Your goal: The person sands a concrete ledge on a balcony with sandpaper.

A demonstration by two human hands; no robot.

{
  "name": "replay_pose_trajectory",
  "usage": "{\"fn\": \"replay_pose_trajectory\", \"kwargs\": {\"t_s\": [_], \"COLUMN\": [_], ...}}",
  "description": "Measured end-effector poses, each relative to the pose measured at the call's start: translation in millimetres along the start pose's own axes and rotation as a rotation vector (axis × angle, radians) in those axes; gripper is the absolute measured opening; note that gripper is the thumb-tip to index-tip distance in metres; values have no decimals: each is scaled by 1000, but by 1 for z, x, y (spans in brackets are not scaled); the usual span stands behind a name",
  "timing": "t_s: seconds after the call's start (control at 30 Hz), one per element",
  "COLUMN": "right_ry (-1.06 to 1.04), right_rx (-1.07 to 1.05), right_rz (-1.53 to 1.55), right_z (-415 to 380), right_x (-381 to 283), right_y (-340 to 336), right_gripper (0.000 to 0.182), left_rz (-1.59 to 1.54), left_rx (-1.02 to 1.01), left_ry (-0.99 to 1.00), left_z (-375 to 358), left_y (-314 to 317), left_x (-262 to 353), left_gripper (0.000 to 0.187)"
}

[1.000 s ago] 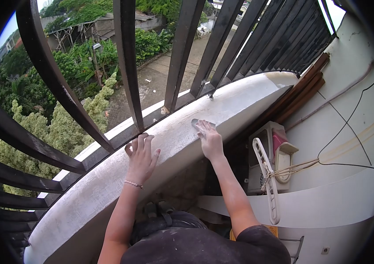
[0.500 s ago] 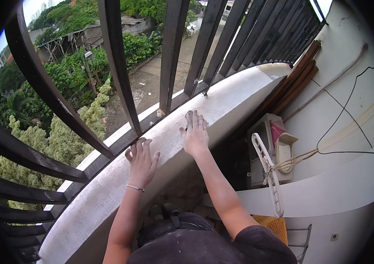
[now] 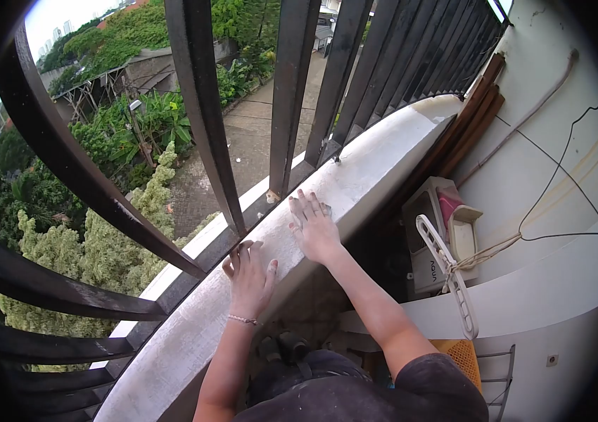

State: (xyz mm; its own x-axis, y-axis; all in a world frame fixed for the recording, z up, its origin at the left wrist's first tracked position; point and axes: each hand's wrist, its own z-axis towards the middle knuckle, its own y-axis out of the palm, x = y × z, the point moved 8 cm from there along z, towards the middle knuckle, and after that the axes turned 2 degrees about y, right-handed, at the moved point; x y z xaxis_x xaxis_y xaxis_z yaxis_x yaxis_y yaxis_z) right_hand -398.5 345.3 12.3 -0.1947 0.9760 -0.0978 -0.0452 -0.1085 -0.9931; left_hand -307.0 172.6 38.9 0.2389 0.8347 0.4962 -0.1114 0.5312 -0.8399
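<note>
My left hand [image 3: 248, 285] rests on the white ledge [image 3: 165, 366], fingers spread and slightly bent, fingertips right at the base of the dark railing [image 3: 209, 112]. It holds nothing and wears a beaded bracelet [image 3: 242, 319] at the wrist. Farther along the same ledge lies my right hand [image 3: 315, 228], palm down with fingers stretched. A small grey piece [image 3: 326, 209] sticks out beside its fingers, mostly hidden under the hand; I cannot tell what it is. Pale dust coats both hands.
Brown wooden lengths [image 3: 478, 126] lean in the far corner. An appliance [image 3: 433, 243] stands below the ledge at right, near a white slotted bar [image 3: 447, 274] tied with cords. A yellow perforated item [image 3: 462, 360] is lower right. Beyond the railing are trees [image 3: 67, 246] and a paved lane [image 3: 257, 133].
My right hand has slid along the ledge toward my left hand, the grey piece moving with it. My left hand stays near the railing base. The whole view has shifted slightly.
</note>
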Motion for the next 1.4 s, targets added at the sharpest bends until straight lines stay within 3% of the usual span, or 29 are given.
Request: {"fn": "replay_pose_trajectory", "kwargs": {"t_s": [0.03, 0.2, 0.27, 0.33, 0.43, 0.53, 0.67, 0.77, 0.87, 0.97, 1.07, 1.17, 1.2, 1.27, 1.33, 1.4], "right_ry": [-96, 4, 8, -57, -92, -260, -74, -38, -179, -378, -417, -131, -228, -276, -168, -155], "right_rx": [34, -354, -280, 48, -37, 198, -332, -78, -727, 332, 421, -699, -301, 57, -40, -515], "right_rz": [52, -247, -276, -101, -43, 100, -197, 139, -355, -44, -72, -260, -122, 122, 340, -223], "right_z": [-11, 81, 109, 115, 35, -13, 75, 114, 71, -10, -22, 62, 112, 137, 101, 45], "right_x": [-10, 11, 19, 19, -3, -11, 3, -13, -27, -36, -42, -48, -52, -48, -55, -64], "right_y": [-2, 3, 9, 17, -2, -18, 22, -6, 1, -12, -26, 1, 33, 52, 11, 3], "right_gripper": [62, 62, 61, 60, 54, 57, 54, 54, 56, 54, 51, 69, 66, 64, 63, 62], "left_rz": [1, 37, 62, 48, 46, 56, 101, 96, 74, 183, 193, 215, 218, 218, 229, 242], "left_rx": [-2, 4, 31, 36, 28, 25, -3, 58, 11, 8, -80, -68, -63, -47, -47, -27], "left_ry": [4, -26, -61, -60, -85, -94, -107, -96, -95, 9, -74, -87, -91, -100, -120, -140], "left_z": [0, 0, -3, 0, -6, 1, 0, 0, -5, -26, -44, -44, -45, -44, -52, -54], "left_y": [0, 2, 3, -1, -3, -3, 0, -3, -8, -15, -17, -20, -20, -20, -22, -22], "left_x": [1, 0, -2, -1, 0, 0, 1, 1, 0, 4, -4, -6, -4, -5, -10, -16], "left_gripper": [51, 52, 53, 53, 52, 52, 57, 50, 54, 64, 73, 75, 75, 75, 75, 75]}}
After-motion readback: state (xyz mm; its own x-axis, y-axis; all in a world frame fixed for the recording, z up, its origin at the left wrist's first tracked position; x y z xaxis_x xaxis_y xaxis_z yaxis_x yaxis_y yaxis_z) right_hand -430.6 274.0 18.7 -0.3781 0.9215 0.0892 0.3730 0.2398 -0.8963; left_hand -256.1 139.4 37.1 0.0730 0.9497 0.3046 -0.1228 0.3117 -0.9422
